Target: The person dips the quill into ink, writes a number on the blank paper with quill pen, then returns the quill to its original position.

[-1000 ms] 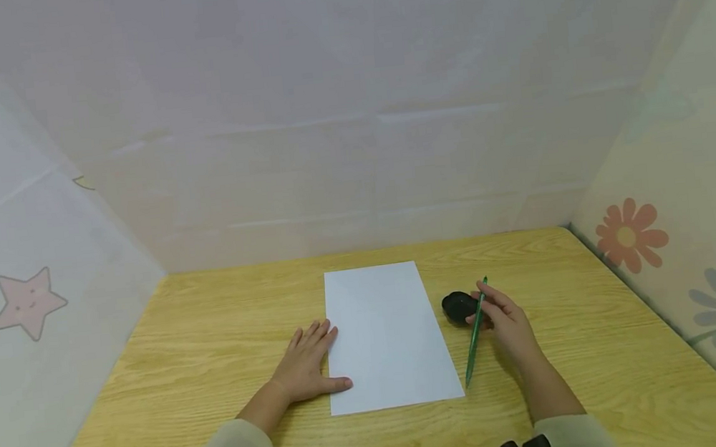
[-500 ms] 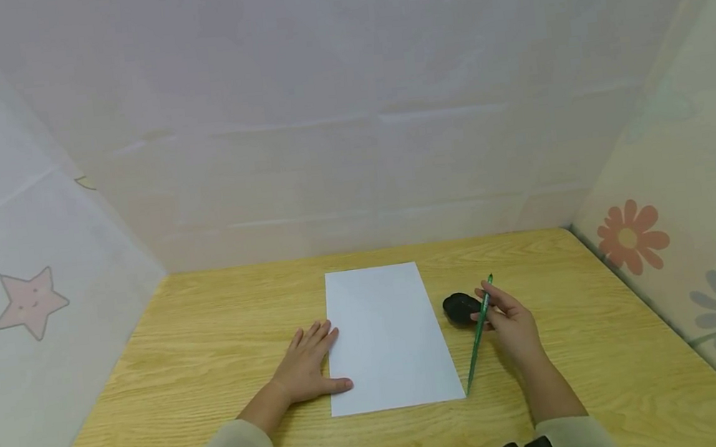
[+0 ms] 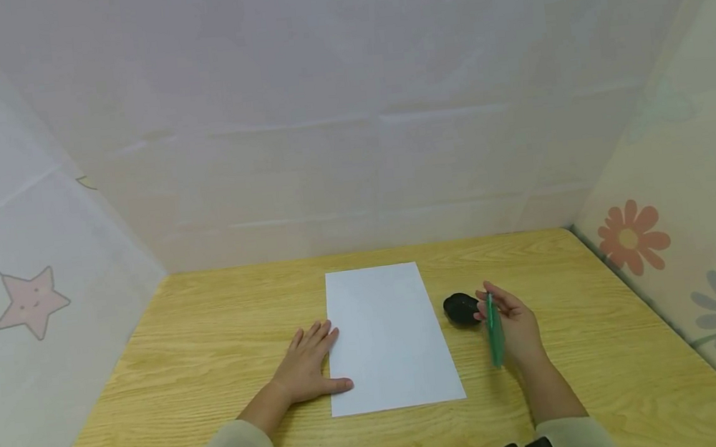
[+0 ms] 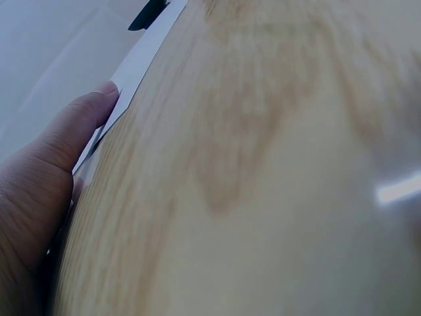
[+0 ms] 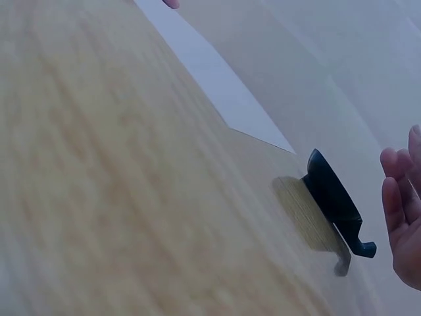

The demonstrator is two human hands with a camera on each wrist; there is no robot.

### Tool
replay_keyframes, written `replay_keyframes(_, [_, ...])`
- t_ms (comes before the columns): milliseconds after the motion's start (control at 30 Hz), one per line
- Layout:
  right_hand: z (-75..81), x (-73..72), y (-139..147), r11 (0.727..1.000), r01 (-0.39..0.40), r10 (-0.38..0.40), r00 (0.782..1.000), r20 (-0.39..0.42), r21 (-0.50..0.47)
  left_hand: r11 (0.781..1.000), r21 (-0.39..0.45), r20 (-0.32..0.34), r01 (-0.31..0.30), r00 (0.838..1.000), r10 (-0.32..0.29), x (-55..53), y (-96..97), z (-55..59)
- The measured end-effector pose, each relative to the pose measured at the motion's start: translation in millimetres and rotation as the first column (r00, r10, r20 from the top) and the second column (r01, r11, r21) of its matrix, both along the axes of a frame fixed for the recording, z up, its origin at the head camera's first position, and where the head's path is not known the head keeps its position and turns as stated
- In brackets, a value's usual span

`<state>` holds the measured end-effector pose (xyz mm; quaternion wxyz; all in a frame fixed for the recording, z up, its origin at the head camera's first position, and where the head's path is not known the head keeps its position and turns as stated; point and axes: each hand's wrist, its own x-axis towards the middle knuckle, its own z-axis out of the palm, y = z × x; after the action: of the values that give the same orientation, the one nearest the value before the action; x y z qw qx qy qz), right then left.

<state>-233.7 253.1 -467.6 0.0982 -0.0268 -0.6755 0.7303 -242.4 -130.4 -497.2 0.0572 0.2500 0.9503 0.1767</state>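
A sheet of white paper (image 3: 388,336) lies flat on the table. My left hand (image 3: 304,372) rests spread along its left edge, thumb on the paper and fingertips by the edge; the thumb (image 4: 79,122) shows in the left wrist view. To the paper's right, my right hand (image 3: 513,324) holds a green pen (image 3: 495,336) near its upper end, above the table. The pen's lower part is blurred. In the right wrist view several curled fingers (image 5: 401,191) appear at the right edge, but the pen cannot be made out there.
A small black rounded object (image 3: 461,310) stands between the paper and my right hand; a dark hooked shape (image 5: 332,191) shows it from the side. The wooden table (image 3: 224,315) meets pale cloth walls (image 3: 354,181) at the back and sides.
The green pen has swung: its lower end was beside the paper's bottom right corner and now points down nearer my right hand, blurred. My left hand and the paper stay put.
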Motion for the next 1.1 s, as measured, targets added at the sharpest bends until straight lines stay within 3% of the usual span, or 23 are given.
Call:
replay_keyframes(67, [1.4,1.4,-0.9,1.0,-0.006,0.006,1.0,-0.023,-0.007,1.0,0.002,-0.001,0.001,1.0,-0.001,0.2,0.1,0.4])
replay_keyframes(167, [0.8,1.4,-0.1,0.994,-0.001,0.003,1.0,-0.019,0.112,1.0,0.004,-0.004,0.003,1.0,-0.003,0.4,0.1,0.7])
replay_keyframes(300, [-2.9,-1.2,2.8,0.962,0.024,-0.04,0.998,0.05,0.273,1.0,0.014,-0.01,0.005,1.0,-0.005,1.0,-0.3,0.5])
replay_keyframes(567, [-1.4,-1.8,3.1,0.965,0.071,-0.101,0.989,0.11,0.251,1.0,0.015,-0.008,0.005,1.0,-0.004,1.2,0.0,0.8])
replay_keyframes(633, [-1.3,-1.7,3.3,0.956,0.073,-0.113,0.985,0.127,0.284,1.0,0.015,-0.005,0.004,1.0,-0.004,1.1,0.1,1.2])
replay_keyframes(800, [-0.5,-2.2,3.4,0.922,0.078,-0.128,0.986,0.108,0.379,0.999,0.038,-0.03,0.01,1.0,-0.009,-0.3,-1.5,-4.8])
replay_keyframes(1100, [0.4,-2.6,1.1,0.923,0.086,-0.133,0.986,0.102,0.375,0.996,0.083,-0.061,0.033,0.998,-0.028,1.7,-2.3,-4.5])
